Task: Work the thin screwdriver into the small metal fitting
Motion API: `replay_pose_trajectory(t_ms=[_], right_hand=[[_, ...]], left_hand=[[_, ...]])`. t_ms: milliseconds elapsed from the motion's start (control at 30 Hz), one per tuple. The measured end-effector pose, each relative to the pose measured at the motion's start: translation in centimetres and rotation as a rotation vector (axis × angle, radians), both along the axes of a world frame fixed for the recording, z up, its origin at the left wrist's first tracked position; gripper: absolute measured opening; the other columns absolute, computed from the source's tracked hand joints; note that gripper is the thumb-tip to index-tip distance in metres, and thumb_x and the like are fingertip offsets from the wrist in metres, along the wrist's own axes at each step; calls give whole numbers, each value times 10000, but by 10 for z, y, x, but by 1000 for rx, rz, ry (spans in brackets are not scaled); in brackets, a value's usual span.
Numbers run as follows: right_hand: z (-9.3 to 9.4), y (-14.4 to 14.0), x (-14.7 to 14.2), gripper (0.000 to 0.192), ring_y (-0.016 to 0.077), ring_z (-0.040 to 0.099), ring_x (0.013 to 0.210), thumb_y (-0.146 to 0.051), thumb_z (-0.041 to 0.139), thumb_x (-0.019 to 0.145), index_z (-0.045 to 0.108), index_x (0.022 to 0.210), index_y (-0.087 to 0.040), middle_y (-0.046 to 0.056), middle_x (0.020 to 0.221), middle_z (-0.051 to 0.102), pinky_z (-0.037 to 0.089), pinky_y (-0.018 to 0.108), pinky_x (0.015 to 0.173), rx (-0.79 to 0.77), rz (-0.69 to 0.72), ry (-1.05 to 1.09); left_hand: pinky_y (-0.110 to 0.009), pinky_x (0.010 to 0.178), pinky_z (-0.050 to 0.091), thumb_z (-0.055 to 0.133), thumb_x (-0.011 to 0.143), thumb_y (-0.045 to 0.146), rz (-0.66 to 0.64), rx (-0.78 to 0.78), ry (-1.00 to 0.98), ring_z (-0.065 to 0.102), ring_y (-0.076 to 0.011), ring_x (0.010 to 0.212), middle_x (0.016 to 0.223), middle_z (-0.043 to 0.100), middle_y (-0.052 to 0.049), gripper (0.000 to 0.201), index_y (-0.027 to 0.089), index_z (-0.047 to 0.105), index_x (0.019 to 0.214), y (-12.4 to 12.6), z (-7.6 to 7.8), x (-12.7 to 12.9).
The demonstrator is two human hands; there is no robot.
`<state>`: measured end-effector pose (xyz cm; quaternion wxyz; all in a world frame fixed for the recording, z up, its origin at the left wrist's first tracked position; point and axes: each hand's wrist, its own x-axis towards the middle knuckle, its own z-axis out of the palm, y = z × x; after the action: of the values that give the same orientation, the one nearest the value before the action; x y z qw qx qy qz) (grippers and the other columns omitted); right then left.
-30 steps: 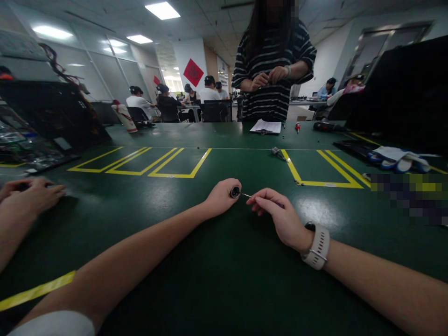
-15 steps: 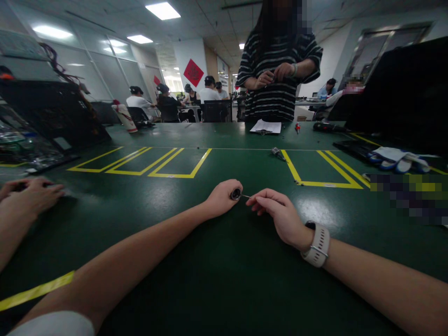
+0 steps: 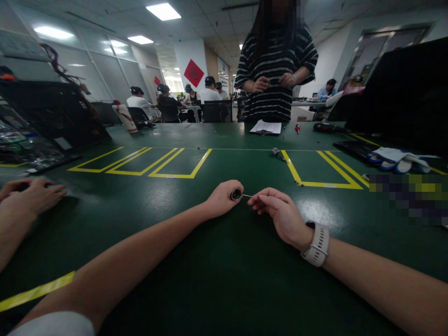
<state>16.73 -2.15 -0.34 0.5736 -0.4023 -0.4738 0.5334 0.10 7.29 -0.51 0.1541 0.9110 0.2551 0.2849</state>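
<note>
My left hand (image 3: 221, 200) is closed around a small round metal part (image 3: 235, 194). Its dark, hollow end, ringed by a bright rim, faces me. From the right side of this part a thin metal rod (image 3: 247, 196) runs across to my right hand (image 3: 280, 212), which pinches the rod's other end between thumb and fingers. Whether the rod's tip enters the part or only touches it, I cannot tell. Both hands are just above the dark green table (image 3: 217, 261). My fingers cover most of the round part.
Another person's hand (image 3: 35, 196) rests at the left. Opposite stands a person in a striped shirt (image 3: 269, 70), behind a clipboard (image 3: 266, 127). A small grey metal part (image 3: 278, 154) lies near yellow tape (image 3: 332, 185). Gloves (image 3: 399, 158) lie right; a black case (image 3: 49, 116) stands left.
My right hand's fingers have shifted slightly on the rod; my left hand stays in place with the round part. The person opposite has lowered their hands and moved them apart.
</note>
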Motion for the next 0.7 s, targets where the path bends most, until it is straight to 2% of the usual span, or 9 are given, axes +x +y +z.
replay_pose_trajectory(t_ms=[133,200,367,500,700], right_hand=[[-4,-1,0,147,178,543,778,-274,527,809,652,780,-201,26,816,637,392,331,707,134,-32,-284],[-4,-1,0,150,185,548,797,-282,533,811,662,797,-206,22,822,638,388,341,734,156,-40,-359],[-3,2,0,156,208,561,847,-256,539,780,677,740,-194,33,802,660,377,376,813,90,-48,-222],[2,3,0,144,215,563,811,-231,549,731,677,683,-187,43,730,667,381,388,805,22,-46,-72],[5,2,1,152,217,565,788,-233,544,717,673,661,-176,55,717,675,381,394,799,-18,-52,-19]], left_hand=[[-238,610,371,519,722,98,57,41,62,487,-123,667,698,498,13,68,160,495,706,1,-1,1],[-244,616,371,523,718,100,70,64,98,495,-129,679,705,506,11,66,163,501,715,1,-2,1],[-245,623,371,523,716,82,44,88,125,497,-126,674,716,515,7,77,157,509,726,0,-1,0],[-227,591,362,531,721,88,12,52,75,480,-110,638,684,491,17,77,155,497,703,-2,0,0],[-221,597,378,536,744,129,-30,-33,23,483,-102,636,683,492,23,63,155,493,705,-3,3,1]])
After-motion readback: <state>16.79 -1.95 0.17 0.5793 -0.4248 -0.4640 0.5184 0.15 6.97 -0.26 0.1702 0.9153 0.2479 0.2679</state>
